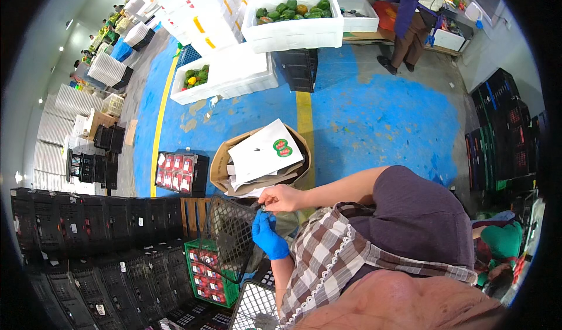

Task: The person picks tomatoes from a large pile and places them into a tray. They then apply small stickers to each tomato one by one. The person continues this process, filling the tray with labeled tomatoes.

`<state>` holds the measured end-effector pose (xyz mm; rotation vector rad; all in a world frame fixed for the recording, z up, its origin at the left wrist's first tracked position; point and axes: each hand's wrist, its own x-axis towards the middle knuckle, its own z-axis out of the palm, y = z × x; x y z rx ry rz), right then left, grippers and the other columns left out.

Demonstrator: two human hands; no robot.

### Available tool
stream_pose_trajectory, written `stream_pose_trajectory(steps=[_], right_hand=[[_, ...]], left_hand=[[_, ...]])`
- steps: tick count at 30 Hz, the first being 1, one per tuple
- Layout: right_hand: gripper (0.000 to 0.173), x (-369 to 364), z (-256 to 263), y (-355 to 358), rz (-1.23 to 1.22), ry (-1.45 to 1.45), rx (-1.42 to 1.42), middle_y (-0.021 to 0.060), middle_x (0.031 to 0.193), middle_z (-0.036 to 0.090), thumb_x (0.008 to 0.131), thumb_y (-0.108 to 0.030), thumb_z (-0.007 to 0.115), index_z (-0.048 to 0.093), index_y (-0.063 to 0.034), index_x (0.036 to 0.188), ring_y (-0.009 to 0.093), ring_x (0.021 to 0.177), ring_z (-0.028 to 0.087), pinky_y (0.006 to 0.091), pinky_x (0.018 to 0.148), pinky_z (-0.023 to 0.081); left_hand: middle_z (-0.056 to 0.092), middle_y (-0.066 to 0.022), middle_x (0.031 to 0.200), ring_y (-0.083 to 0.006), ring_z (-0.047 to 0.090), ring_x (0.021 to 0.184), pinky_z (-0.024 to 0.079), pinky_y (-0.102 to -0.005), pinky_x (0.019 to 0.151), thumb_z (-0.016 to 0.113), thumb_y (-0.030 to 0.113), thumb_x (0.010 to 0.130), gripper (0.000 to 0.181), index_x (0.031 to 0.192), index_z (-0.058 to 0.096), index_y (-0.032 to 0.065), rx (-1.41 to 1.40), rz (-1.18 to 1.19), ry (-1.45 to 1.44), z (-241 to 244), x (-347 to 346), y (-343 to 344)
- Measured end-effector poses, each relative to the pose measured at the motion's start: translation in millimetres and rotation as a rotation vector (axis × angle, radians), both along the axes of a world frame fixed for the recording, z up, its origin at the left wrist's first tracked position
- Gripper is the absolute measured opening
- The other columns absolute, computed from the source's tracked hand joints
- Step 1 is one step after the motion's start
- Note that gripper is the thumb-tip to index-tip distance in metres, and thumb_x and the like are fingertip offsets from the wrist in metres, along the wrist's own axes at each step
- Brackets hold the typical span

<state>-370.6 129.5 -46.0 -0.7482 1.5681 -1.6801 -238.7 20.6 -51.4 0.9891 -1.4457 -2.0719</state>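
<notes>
My right hand (282,198), bare, has its fingertips pinched together on a small item (263,208) too small to make out. Just below, the fingers of my left hand (269,235), in a blue glove, point up to meet them. Close beside both hands stands a tilted black plastic mesh crate (228,238), its edge by my fingers. Whether the left hand grips the crate or the small item is hidden. Behind the crate, a green plastic crate (213,270) holds several red packs. A cardboard box (217,165) filled with flattened cardboard and a white sheet (263,154) stands just beyond my right hand.
Black crates (96,229) line the lower left. A black crate of red packs (180,172) sits on the blue floor (377,123). White foam boxes (292,34) hold green peppers. A person (417,14) in a purple apron stands at a bench. Black crates (500,128) are stacked at right.
</notes>
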Motion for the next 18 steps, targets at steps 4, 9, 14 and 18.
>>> stream_pose_trajectory(steps=[4, 9, 14, 18], right_hand=[[0.018, -12, -11, 1, 0.057, 0.009, 0.048, 0.0103, 0.09, 0.073, 0.091, -0.009, 0.071, 0.07, 0.0018, 0.106, 0.016, 0.08, 0.071, 0.0327, 0.071, 0.056], [0.017, -50, -71, -18, -0.247, 0.299, 0.103, 0.0105, 0.088, 0.074, 0.082, -0.013, 0.079, 0.075, -0.002, 0.095, 0.019, 0.079, 0.071, 0.034, 0.074, 0.055], [0.021, -98, -80, -36, -0.349, 0.299, 0.219, 0.0109, 0.082, 0.074, 0.072, -0.025, 0.075, 0.073, -0.0093, 0.085, 0.029, 0.079, 0.071, 0.0392, 0.073, 0.055], [0.025, -128, -106, -51, -0.339, 0.275, 0.244, 0.0098, 0.083, 0.074, 0.072, -0.015, 0.083, 0.069, -0.003, 0.089, 0.018, 0.076, 0.072, 0.0341, 0.069, 0.056]], left_hand=[[0.069, -0.0056, 0.112, -0.0139, 0.064, 0.093, 0.053, -0.0292, 0.083, 0.059, 0.016, 0.102, 0.03, 0.128, 0.066, 0.0024, -0.028, -0.079, -0.007, 5, 5, 3], [0.067, -0.0061, 0.12, -0.0162, 0.063, 0.096, 0.052, -0.0329, 0.087, 0.059, 0.021, 0.103, 0.039, 0.139, 0.059, 0.0062, -0.018, -0.02, -0.03, 15, 19, 2], [0.069, -0.0046, 0.114, -0.0159, 0.063, 0.094, 0.052, -0.0329, 0.085, 0.06, 0.022, 0.103, 0.039, 0.139, 0.06, 0.008, 0.049, 0.034, -0.073, -27, 56, -7], [0.07, -0.0023, 0.108, -0.0149, 0.063, 0.091, 0.052, -0.0338, 0.085, 0.06, 0.024, 0.103, 0.038, 0.138, 0.062, 0.0097, 0.117, 0.083, -0.101, -35, 73, 1]])
